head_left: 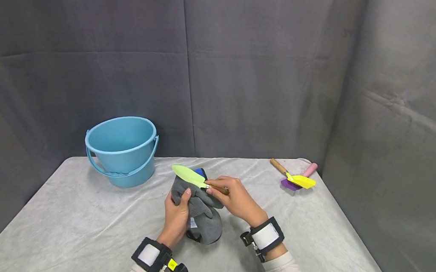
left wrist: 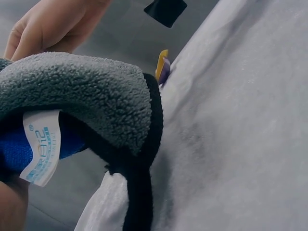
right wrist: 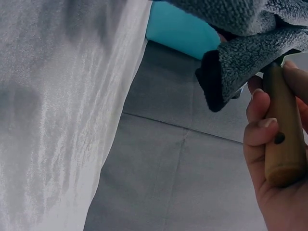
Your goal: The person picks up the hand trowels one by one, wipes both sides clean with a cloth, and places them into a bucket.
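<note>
One blue-lettered white tag (left wrist: 44, 148), largely illegible, shows on grey cloth (left wrist: 96, 89).

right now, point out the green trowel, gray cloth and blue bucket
green trowel (head_left: 188, 175): head view, on its blade
gray cloth (head_left: 198, 206): head view, on its middle
blue bucket (head_left: 128, 162): head view, on its outer front wall

Illegible marks are showing on the grey cloth's (left wrist: 91, 91) white tag (left wrist: 42, 148) (left wrist view, nine o'clock) and the wristband's (head_left: 150, 255) yellow sticker (head_left: 172, 264) (head view, seven o'clock).
</note>
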`<state>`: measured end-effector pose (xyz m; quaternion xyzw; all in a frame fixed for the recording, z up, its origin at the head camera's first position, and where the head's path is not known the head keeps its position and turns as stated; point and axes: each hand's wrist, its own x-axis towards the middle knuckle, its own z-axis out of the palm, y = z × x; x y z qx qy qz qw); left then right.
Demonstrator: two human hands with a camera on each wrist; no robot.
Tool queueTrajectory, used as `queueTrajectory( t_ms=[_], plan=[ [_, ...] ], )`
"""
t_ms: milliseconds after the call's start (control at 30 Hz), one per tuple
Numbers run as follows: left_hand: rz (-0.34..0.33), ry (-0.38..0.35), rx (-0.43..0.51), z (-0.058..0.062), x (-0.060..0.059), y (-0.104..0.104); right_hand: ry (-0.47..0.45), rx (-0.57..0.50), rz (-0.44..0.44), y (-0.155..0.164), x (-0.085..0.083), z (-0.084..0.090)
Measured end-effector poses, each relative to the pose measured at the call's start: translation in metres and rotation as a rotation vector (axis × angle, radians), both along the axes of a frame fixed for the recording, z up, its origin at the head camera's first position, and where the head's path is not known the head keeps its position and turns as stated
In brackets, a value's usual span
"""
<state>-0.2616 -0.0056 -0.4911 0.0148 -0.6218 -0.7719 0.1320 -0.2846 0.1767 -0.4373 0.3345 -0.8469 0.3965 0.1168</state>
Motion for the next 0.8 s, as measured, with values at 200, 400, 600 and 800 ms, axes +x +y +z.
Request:
queueTrajectory(
  t_ms=[200,400,600,800],
  plan=[
    [0.022,-0.004,0.056,0.005,-0.003,-0.005,-0.021,-0.004,0.004,0.001,0.000,0.000],
    [0.056,0.006,0.101,0.008,-0.005,-0.011,-0.051,-0.014,0.022,0.001,0.000,0.000],
    [0.061,0.008,0.140,0.010,-0.007,-0.018,-0.074,-0.026,0.052,0.002,-0.001,-0.001],
    [0.090,-0.003,0.160,0.014,-0.009,-0.024,-0.088,-0.033,0.069,0.002,0.001,0.000]
  ],
)
